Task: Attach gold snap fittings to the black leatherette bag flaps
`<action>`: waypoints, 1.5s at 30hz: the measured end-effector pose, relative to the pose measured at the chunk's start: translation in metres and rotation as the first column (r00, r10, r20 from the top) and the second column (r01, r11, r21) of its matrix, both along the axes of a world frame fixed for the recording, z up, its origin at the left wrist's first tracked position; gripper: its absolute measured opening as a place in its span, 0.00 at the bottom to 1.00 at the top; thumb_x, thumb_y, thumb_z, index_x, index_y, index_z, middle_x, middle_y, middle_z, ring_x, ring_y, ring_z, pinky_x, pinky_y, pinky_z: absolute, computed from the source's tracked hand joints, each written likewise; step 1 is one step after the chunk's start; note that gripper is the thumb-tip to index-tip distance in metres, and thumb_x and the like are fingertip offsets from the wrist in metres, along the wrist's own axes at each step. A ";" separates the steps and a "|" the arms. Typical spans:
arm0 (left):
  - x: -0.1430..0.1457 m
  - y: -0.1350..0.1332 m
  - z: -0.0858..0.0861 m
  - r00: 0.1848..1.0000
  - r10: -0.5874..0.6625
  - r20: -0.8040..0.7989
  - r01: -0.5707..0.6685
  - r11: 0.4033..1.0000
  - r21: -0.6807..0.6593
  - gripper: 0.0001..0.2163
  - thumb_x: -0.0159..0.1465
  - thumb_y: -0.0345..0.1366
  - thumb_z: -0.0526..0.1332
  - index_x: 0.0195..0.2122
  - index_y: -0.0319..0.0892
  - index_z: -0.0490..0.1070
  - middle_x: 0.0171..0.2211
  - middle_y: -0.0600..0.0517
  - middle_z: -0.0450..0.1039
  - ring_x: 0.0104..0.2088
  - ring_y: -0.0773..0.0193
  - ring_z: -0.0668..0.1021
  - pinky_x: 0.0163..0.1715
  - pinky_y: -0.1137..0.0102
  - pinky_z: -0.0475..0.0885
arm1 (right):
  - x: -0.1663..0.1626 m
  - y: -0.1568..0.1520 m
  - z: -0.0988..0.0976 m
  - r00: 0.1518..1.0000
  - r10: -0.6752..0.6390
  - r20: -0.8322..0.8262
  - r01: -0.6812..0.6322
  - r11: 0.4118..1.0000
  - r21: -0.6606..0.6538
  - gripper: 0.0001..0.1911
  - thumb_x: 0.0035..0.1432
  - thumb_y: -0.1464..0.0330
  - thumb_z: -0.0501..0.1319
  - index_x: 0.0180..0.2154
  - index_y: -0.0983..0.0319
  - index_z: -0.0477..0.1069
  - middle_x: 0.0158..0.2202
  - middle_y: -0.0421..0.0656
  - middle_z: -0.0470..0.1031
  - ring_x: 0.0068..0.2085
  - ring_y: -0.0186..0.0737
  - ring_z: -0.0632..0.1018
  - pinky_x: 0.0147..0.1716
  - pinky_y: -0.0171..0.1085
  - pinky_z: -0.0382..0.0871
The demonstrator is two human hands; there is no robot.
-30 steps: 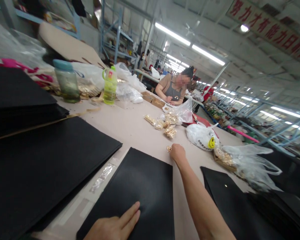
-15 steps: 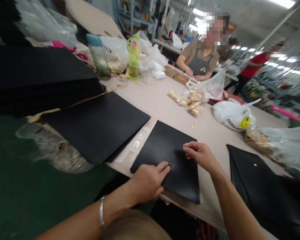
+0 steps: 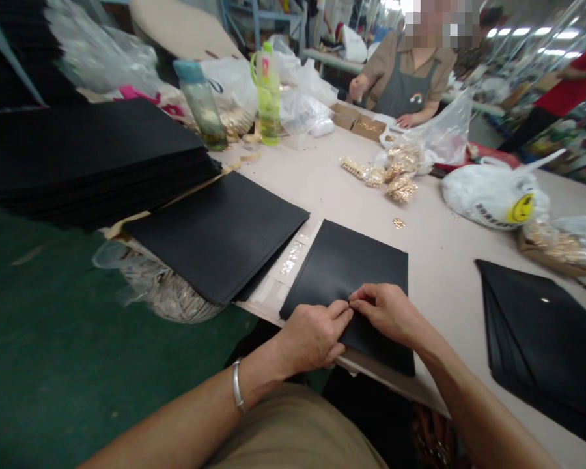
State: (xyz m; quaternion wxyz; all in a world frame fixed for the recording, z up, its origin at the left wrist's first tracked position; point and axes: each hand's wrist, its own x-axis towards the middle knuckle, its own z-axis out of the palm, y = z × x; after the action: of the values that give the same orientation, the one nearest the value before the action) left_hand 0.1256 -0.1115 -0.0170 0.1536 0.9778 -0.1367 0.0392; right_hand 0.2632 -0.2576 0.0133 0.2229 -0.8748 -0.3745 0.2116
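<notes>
A black leather-like panel (image 3: 322, 267) lies flat at the table's front edge. My left hand (image 3: 317, 335) presses on its near part, thumb and fingers closed together at the panel. My right hand (image 3: 385, 312) is in a pinch, its fingertips meeting the left fingertips over the panel. The tiny gold-coloured metal piece seen in the right fingertips earlier is now hidden between them. Beyond the panel a few small gold-coloured metal pieces (image 3: 399, 223) lie loose on the table. On the right rests a pile of black panels (image 3: 532, 332), the top one bearing a small shiny fitting.
More black panels (image 3: 224, 234) lie to the left, before a tall black stack (image 3: 102, 143). Two bottles, a blue-lidded one (image 3: 202, 107) and a yellow-green one (image 3: 268, 98), stand behind. Bags of gold-coloured parts (image 3: 403, 176) and a white bag (image 3: 488, 195) lie farther back. A co-worker (image 3: 405, 85) sits opposite.
My right hand has moved left and down across the panel to meet my left fingertips. The camera view has shifted. The co-worker opposite has raised one hand.
</notes>
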 end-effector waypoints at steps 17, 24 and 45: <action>0.000 0.000 0.003 0.997 -0.005 -0.075 0.005 1.000 -0.004 0.25 0.61 0.37 0.60 0.60 0.38 0.61 0.56 0.45 0.70 0.41 0.54 0.80 0.37 0.62 0.76 | 0.026 0.028 0.001 0.899 -0.140 -0.416 0.079 0.984 -0.161 0.07 0.43 0.73 0.67 0.19 0.60 0.72 0.13 0.40 0.72 0.14 0.36 0.72 0.11 0.31 0.63; -0.001 0.001 0.002 1.000 -0.009 -0.026 0.009 1.000 -0.016 0.24 0.60 0.29 0.58 0.58 0.42 0.64 0.58 0.47 0.70 0.43 0.55 0.80 0.39 0.62 0.77 | 0.047 0.033 0.009 0.958 -0.024 -0.285 -0.030 0.983 -0.184 0.09 0.42 0.67 0.74 0.23 0.62 0.75 0.16 0.41 0.74 0.19 0.40 0.76 0.19 0.35 0.71; -0.010 0.014 0.001 0.986 -0.071 0.151 0.097 0.979 -0.177 0.16 0.62 0.26 0.56 0.50 0.46 0.72 0.33 0.52 0.73 0.31 0.65 0.78 0.30 0.74 0.73 | 0.114 -0.019 0.019 0.945 -0.195 -0.263 0.234 0.964 0.126 0.13 0.43 0.64 0.72 0.34 0.61 0.79 0.33 0.44 0.82 0.37 0.49 0.82 0.37 0.40 0.75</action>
State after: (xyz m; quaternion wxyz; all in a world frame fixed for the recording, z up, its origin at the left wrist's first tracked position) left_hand 0.1157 -0.0978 -0.0165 0.2344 0.9475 -0.1845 0.1154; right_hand 0.3776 -0.2770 0.0323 0.3573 -0.8569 -0.2614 0.2642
